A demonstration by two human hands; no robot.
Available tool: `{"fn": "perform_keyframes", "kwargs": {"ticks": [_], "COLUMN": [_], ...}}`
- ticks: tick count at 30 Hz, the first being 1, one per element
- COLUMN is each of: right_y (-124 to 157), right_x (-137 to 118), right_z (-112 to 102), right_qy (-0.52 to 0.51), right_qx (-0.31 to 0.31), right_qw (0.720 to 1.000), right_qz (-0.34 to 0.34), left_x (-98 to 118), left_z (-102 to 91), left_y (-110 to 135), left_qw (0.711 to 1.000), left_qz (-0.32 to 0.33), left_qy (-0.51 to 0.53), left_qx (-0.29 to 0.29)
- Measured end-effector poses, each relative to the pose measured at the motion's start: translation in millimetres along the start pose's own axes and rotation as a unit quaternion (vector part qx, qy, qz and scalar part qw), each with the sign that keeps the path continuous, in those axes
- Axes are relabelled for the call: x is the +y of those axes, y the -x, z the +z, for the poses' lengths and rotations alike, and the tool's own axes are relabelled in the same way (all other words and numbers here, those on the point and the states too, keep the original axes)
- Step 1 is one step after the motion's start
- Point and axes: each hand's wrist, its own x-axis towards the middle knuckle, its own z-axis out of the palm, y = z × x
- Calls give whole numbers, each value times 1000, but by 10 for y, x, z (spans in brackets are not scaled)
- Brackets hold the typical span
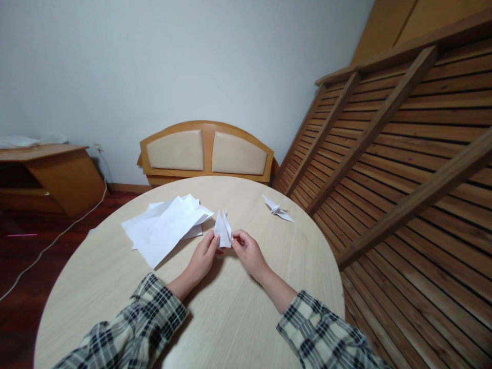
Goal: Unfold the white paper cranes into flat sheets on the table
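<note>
Between my two hands is a small piece of folded white paper (222,231), held upright above the table with two narrow points sticking up. My left hand (203,254) pinches its lower left side, the thumb lying on the front face. At the lower right edge, my right hand (248,251) grips it between thumb and fingers. Some fingertips are hidden behind the paper. A finished-looking white paper crane (278,209) rests on the table to the right, wings spread. Left of my hands lies a loose pile of white paper sheets (165,225).
The round pale wooden table (230,318) spans the front. A headboard with cream panels (175,149) stands behind it against the wall. Slatted wooden bed frames (384,154) lean along the right. At left are a wooden desk (61,174) and a white cable (57,238) on the dark floor.
</note>
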Motion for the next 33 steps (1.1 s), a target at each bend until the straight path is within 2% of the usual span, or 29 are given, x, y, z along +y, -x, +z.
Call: {"fn": "perform_keyframes", "kwargs": {"ticks": [7, 12, 17, 20, 23, 26, 33], "right_y": [-8, -10, -9, 11, 29, 32, 13], "right_x": [39, 2, 45, 35, -6, -31, -35], "right_z": [-16, -49, -37, -24, -23, -37, -82], "right_qy": [3, 73, 57, 66, 85, 103, 80], "right_qx": [44, 16, -5, -10, -18, 3, 27], "right_qw": [999, 996, 998, 997, 995, 991, 996], "right_qz": [0, -54, -28, -28, -57, -79, -31], "left_x": [-11, -9, -33, -8, 34, 56, 30], "left_z": [-1, -2, 27, 23, 9, 0, -10], "left_y": [-9, 3, 8, -4, -15, -21, -45], "left_qw": [1000, 1000, 987, 978, 974, 972, 974], "left_qz": [4, 4, -93, -124, -126, -128, -114], "left_qy": [-8, 3, 131, 163, 185, 191, 198], "left_qx": [-13, -17, -28, -26, -36, -51, -13]}}
